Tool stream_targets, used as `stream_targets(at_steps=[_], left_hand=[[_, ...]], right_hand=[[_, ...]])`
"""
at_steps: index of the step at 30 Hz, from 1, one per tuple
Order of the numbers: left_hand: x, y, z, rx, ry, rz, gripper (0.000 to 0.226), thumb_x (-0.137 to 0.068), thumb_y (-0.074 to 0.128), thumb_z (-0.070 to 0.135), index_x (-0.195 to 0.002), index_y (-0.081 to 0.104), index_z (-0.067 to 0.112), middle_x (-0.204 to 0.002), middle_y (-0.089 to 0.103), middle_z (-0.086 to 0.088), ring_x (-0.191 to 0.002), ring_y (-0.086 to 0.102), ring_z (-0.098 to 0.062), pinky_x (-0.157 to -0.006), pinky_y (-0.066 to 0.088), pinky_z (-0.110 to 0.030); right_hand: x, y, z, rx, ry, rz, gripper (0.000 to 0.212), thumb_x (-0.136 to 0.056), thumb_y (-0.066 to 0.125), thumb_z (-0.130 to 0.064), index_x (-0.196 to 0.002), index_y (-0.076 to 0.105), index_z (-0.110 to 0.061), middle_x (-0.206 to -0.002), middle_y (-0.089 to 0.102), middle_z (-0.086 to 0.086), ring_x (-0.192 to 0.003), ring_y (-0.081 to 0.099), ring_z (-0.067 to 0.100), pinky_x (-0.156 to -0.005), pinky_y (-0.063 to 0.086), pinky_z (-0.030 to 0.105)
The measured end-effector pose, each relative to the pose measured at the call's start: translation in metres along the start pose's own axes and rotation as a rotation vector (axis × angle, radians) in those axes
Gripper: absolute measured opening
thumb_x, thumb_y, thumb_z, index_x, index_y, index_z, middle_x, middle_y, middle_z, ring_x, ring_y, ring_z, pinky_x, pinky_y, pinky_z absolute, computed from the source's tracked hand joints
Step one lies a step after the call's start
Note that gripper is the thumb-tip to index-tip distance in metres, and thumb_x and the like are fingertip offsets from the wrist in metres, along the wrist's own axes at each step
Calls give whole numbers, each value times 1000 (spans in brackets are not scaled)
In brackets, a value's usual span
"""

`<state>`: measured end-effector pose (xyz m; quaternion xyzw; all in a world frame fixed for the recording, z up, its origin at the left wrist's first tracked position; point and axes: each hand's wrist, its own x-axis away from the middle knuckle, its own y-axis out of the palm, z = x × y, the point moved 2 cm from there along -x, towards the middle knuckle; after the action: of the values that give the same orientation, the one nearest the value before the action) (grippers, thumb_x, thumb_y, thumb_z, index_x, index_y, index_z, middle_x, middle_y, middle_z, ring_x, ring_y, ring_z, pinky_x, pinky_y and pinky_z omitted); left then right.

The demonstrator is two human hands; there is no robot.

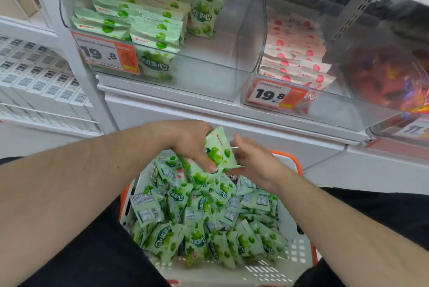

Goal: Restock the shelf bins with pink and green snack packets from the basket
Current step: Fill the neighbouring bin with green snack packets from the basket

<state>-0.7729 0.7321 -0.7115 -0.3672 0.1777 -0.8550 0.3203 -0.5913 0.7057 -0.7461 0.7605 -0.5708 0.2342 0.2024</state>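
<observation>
White shelving with clear shelf bins point(250, 38) above a basket point(298, 164) of snack packets.
My left hand point(189, 141) grips green packets point(217, 154) over the basket; my right hand point(254, 162), fingers relaxed, touches them. Pink packets point(299, 59) fill the right-hand bin.

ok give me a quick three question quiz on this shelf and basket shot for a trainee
1. True or false: the left hand grips a green packet over the basket.
2. Which bin has bare floor on its right side? A) green bin B) pink bin
3. Fill in: both price tags start with the number ___.

Key: 1 true. 2 A. 3 19. The right hand reaches to the same packet with fingers loosely out, and the basket holds mostly green packets.
</observation>
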Motion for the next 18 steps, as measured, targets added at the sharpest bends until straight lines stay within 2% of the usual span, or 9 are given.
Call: stream_targets(at_steps=[1, 3, 5, 7, 10, 12, 14, 16, 18], left_hand=[[-1, 3, -2, -80, -29, -32, 50, -67, 87, 37, -107, 61, 23, -96, 69, 13, -84, 64, -9, -64, 46, -16], [-5, 8, -6, -186, -61, -71, 54, -68, 86, 41, -112, 60, 22, -98, 66, 13, -89, 63, -11, -73, 45, -22], [-8, 10, -6, -220, -72, -83, 57, -68, 85, 44, -113, 60, 22, -98, 66, 14, -91, 63, -12, -77, 47, -25], [-11, 11, -4, -229, -68, -77, 59, -67, 85, 47, -113, 58, 22, -98, 64, 15, -93, 63, -12, -79, 48, -26], [-15, 11, -2, -260, -66, -72, 75, -65, 84, 52, -124, 49, 22, -106, 58, 12, -97, 58, -14, -80, 45, -25], [-15, 11, -4, -274, -82, -69, 88, -66, 83, 53, -135, 40, 19, -119, 57, 7, -103, 56, -17, -87, 48, -29], [-15, 8, -6, -256, -107, -54, 98, -66, 84, 51, -142, 31, 17, -128, 55, 4, -109, 56, -19, -94, 49, -35], [-14, 5, -7, -223, -113, -20, 96, -67, 84, 48, -141, 31, 18, -128, 56, 4, -107, 56, -19, -94, 48, -33], [-15, 1, -9, -215, -119, 26, 92, -68, 84, 47, -139, 34, 19, -131, 56, 2, -109, 55, -19, -91, 46, -30]], right_hand=[[-6, -9, 18, 67, 92, 69, 45, -90, 57, -53, -104, 58, -10, -91, 68, 10, -86, 64, 26, -82, 52, 43], [-15, -27, 60, 406, 285, 179, 46, -95, 52, -52, -94, 61, -7, -81, 66, 8, -74, 63, 23, -76, 54, 39], [-21, -42, 104, 815, 476, 99, 41, -93, 59, -45, -90, 57, -5, -75, 60, 8, -62, 57, 21, -64, 51, 32], [-21, -47, 137, 1094, 588, -49, 32, -88, 66, -35, -99, 53, -8, -87, 54, 6, -72, 54, 21, -63, 46, 28], [-24, -44, 163, 1373, 581, -62, 17, -85, 66, -21, -87, 51, -12, -84, 51, 1, -80, 56, 20, -58, 43, 26], [-30, -43, 171, 1405, 550, -25, 14, -87, 60, -13, -82, 47, -13, -79, 46, 0, -83, 55, 20, -60, 43, 26], [-39, -41, 170, 1431, 516, -89, 16, -91, 54, -11, -77, 45, -12, -80, 46, 2, -91, 57, 22, -63, 43, 26], [-44, -41, 155, 1430, 442, -141, 9, -94, 51, -10, -99, 57, -5, -103, 56, 11, -109, 58, 27, -73, 46, 27], [-45, -42, 123, 1382, 290, -147, 34, -98, 51, -14, -131, 52, -10, -131, 54, 12, -119, 54, 27, -88, 44, 29]])
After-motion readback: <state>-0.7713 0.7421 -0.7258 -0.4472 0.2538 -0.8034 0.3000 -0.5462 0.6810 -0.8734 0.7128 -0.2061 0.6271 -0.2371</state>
